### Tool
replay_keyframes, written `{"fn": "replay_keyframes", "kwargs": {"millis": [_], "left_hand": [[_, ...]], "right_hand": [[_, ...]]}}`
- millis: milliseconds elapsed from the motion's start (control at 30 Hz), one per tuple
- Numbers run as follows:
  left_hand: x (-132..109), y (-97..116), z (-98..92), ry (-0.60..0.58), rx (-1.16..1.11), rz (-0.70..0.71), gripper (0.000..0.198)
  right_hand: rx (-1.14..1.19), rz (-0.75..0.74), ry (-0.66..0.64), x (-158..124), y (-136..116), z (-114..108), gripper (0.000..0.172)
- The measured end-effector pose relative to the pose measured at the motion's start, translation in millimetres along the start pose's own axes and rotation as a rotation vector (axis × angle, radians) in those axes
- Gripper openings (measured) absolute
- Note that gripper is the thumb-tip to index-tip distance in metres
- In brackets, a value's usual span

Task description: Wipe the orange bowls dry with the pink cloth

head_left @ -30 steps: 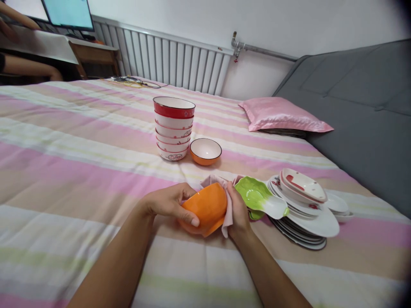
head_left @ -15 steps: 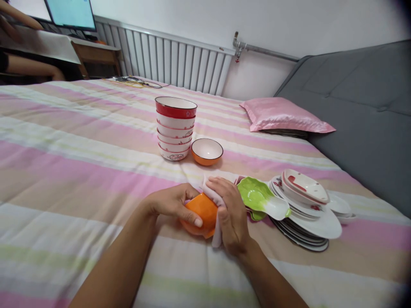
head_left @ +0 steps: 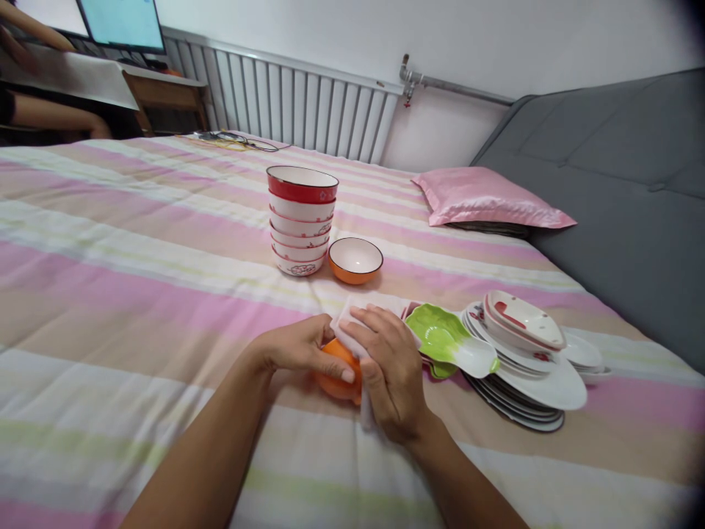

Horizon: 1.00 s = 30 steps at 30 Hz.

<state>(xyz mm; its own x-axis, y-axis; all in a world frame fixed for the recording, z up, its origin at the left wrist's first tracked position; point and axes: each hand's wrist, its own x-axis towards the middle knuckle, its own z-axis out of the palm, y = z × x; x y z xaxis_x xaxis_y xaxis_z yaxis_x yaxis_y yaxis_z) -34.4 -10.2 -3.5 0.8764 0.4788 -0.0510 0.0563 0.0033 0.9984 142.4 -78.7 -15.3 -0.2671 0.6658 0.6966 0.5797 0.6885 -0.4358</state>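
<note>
An orange bowl [head_left: 337, 371] is tilted in front of me, its orange outside facing up. My left hand [head_left: 302, 349] grips its left side, thumb lying across the orange surface. A pale pinkish-white cloth [head_left: 346, 334] lies over the right part of the bowl, held under the curved fingers of my right hand [head_left: 388, 364]. Just beyond, a second orange bowl [head_left: 355, 263] with a white inside stands upright beside a tall stack of bowls [head_left: 302, 228], red at the top. The cloth hides much of the held bowl.
Right of my hands lie green leaf-shaped dishes [head_left: 440, 334] and stacked plates [head_left: 556, 386] with small dishes [head_left: 526, 323] on top. Farther back are a pink pillow [head_left: 485, 195], cables [head_left: 236, 139] and a grey headboard [head_left: 611, 162]. A person's arm [head_left: 38, 26] shows at the upper left.
My right hand and the cloth have shifted slightly left over the orange bowl, covering more of it. My left hand keeps its grip, nearly in place.
</note>
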Motion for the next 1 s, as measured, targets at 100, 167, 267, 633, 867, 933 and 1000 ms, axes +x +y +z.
{"fn": "replay_keyframes", "kwargs": {"millis": [100, 167, 267, 633, 867, 933, 1000], "left_hand": [[1, -1, -0.4, 0.000, -0.004, -0.026, 0.024], [1, -1, -0.7, -0.010, -0.017, -0.028, 0.024], [1, -1, -1.1, -0.027, -0.022, -0.022, 0.022], [0, 0, -0.5, -0.030, -0.012, -0.030, 0.020], [0, 1, -0.1, -0.037, -0.022, -0.025, 0.019], [0, 1, -0.6, -0.036, -0.016, -0.027, 0.019], [0, 1, -1.0, -0.033, -0.010, -0.029, 0.020]], "right_hand": [[0.059, 0.043, 0.033, 1, 2, -1, 0.038], [0.104, 0.086, 0.047, 1, 4, -1, 0.038], [0.180, 0.150, 0.072, 0, 9, 1, 0.039], [0.569, 0.441, 0.199, -4, 23, 11, 0.040], [0.630, 0.477, 0.205, -4, 23, 13, 0.041], [0.640, 0.483, 0.199, -4, 23, 14, 0.043], [0.645, 0.485, 0.199, -4, 23, 14, 0.043]]}}
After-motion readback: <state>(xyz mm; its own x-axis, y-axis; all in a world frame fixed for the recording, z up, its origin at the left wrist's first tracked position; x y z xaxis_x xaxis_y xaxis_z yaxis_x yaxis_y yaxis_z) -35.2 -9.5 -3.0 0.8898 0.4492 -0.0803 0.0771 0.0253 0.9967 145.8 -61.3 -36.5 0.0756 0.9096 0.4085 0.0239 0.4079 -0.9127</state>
